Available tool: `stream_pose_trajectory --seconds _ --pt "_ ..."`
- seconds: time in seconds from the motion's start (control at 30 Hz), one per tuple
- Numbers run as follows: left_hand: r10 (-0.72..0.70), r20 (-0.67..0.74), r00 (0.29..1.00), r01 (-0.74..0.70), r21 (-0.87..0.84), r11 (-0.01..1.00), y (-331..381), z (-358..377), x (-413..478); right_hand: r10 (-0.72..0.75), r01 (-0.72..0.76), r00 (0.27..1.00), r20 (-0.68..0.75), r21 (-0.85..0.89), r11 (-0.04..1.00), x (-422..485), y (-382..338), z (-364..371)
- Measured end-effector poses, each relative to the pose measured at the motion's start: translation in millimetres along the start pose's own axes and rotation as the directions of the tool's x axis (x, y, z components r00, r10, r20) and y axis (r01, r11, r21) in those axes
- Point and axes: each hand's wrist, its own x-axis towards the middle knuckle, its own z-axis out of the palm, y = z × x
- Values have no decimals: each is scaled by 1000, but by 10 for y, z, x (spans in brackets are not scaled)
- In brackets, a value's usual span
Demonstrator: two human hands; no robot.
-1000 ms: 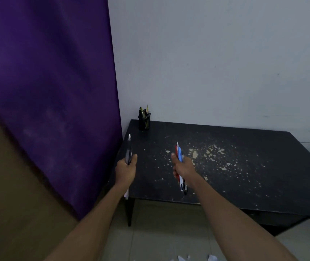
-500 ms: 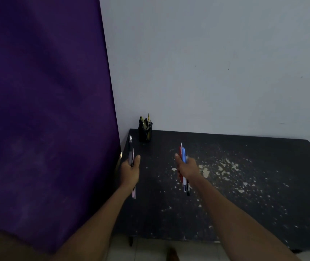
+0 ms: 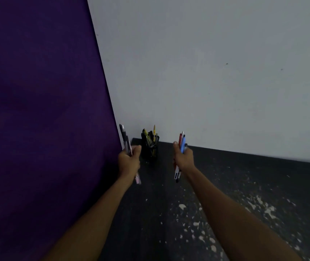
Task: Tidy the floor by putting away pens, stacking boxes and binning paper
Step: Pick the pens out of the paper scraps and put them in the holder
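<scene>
A black mesh pen holder [image 3: 151, 147] with several pens in it stands at the back left corner of the black table [image 3: 225, 185]. My left hand [image 3: 129, 162] grips a small bundle of dark and pink pens [image 3: 125, 140], upright, just left of the holder. My right hand [image 3: 184, 158] grips a bundle of red, blue and white pens [image 3: 182, 142], upright, a little right of the holder. Both hands hover above the tabletop, level with the holder.
A purple curtain [image 3: 43, 110] hangs close on the left, right beside my left arm. A pale wall [image 3: 206, 72] backs the table. The tabletop is flecked with pale paint chips [image 3: 182, 206] in the front and right.
I have stepped closer to the table. Both hands have moved forward with their pens and now flank the pen holder. The floor is out of view.
</scene>
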Motion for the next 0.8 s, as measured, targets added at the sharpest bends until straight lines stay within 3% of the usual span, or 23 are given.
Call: stream_pose_trajectory --seconds 0.33,0.8 --pt "94 -80 992 -100 -78 992 61 380 955 -35 56 995 -96 225 973 874 -249 557" --pt "142 -174 974 -170 -159 973 -143 832 1585 -126 141 989 -77 250 958 1388 -201 1074"
